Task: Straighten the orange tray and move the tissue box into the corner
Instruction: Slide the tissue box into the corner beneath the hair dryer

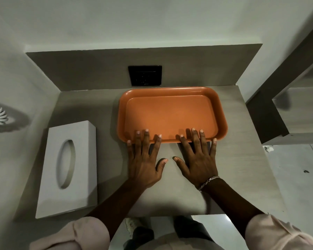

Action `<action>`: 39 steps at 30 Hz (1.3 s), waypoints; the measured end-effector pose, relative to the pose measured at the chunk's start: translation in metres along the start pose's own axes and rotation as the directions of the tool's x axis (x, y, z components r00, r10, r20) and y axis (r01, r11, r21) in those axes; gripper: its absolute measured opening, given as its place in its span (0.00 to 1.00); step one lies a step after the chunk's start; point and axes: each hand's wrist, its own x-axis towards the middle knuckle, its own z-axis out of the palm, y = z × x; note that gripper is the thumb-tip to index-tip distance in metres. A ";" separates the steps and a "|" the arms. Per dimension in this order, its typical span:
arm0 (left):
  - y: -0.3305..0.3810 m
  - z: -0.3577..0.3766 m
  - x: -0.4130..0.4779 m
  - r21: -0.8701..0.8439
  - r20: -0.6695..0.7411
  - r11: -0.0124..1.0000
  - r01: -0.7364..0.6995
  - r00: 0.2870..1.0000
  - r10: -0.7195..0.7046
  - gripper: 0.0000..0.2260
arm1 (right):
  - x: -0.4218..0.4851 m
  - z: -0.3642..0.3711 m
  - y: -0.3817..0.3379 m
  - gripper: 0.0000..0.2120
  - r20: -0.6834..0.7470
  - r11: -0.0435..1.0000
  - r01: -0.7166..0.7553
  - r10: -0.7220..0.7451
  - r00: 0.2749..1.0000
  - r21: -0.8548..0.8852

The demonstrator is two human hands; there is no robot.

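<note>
The left hand (145, 165) and the right hand (197, 163) are both lying flat on the pale grey wood-grain counter (242, 159), palms down, with all fingers spread apart and gripping nothing. The fingertips of both hands are reaching over the near rim of the orange rounded rectangular plastic tray (170, 114), so the tray is sitting just beyond the fingers and touching them; the two thumbs are pointing toward each other on the bare counter, a little apart. The tray is lying almost parallel to the back wall, with its far edge close below the black square wall socket (145, 75). The white rectangular tissue box with an oval opening (69, 168) is resting to the left of the left hand's fingers, near but not touching them, along the left wall and toward the front edge of the counter. A silver chain bracelet (208, 182) is sitting on the right wrist.
</note>
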 end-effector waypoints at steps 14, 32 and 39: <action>-0.012 -0.009 0.017 -0.057 0.058 0.998 -0.017 0.998 0.020 0.35 | 0.023 -0.009 0.000 0.36 0.024 1.000 0.006 -0.007 1.000 0.029; -0.078 -0.076 -0.059 -0.236 -0.164 0.887 0.397 0.883 -0.439 0.37 | 0.009 -0.017 -0.089 0.36 0.093 0.850 0.471 -0.502 0.860 0.235; -0.104 -0.083 -0.081 -0.160 -0.065 0.756 0.635 0.757 -0.650 0.44 | 0.031 -0.003 -0.126 0.38 0.181 0.746 0.623 -0.663 0.726 0.235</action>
